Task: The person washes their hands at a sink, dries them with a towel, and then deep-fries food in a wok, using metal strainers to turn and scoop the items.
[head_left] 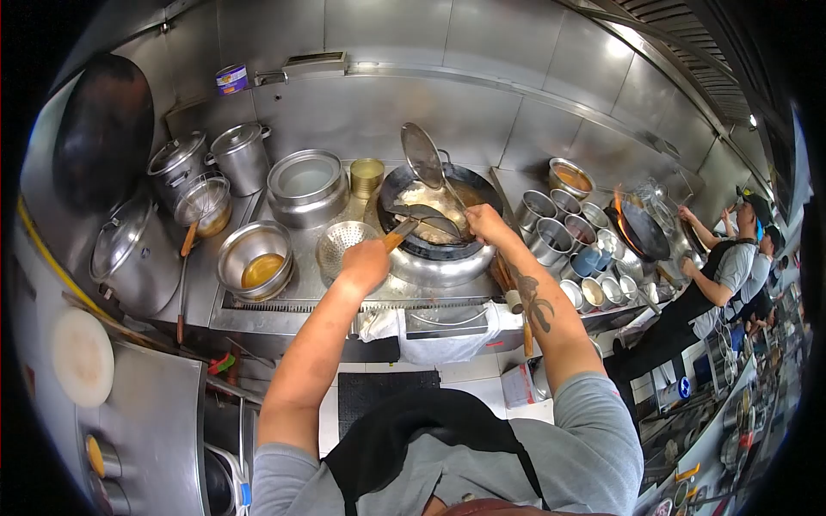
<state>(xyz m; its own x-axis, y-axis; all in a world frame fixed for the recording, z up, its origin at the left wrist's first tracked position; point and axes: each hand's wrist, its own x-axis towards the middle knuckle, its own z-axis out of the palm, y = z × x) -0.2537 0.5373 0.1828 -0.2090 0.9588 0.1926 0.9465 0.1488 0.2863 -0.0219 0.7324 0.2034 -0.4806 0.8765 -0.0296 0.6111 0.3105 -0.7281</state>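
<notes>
A large black wok (389,193) sits on the stove, with pale food or liquid (426,199) in it. My left hand (366,265) is closed round the wooden handle of a wok spatula (420,212), whose dark metal head is over the wok. In my right hand (489,224) is the handle of a round strainer (421,153), tipped up above the wok's far side. A perforated skimmer (342,247) lies just beside my left hand. My fingertips are partly hidden by the backs of my hands.
Left of the wok stand a wide steel pot (305,187), a tin can (367,176) and a steel bowl (255,262) with yellow liquid. Several seasoning pots (551,241) are on the right. Beyond, flames rise at another wok (641,228) near a co-worker (731,267). A white cloth (447,344) hangs in front.
</notes>
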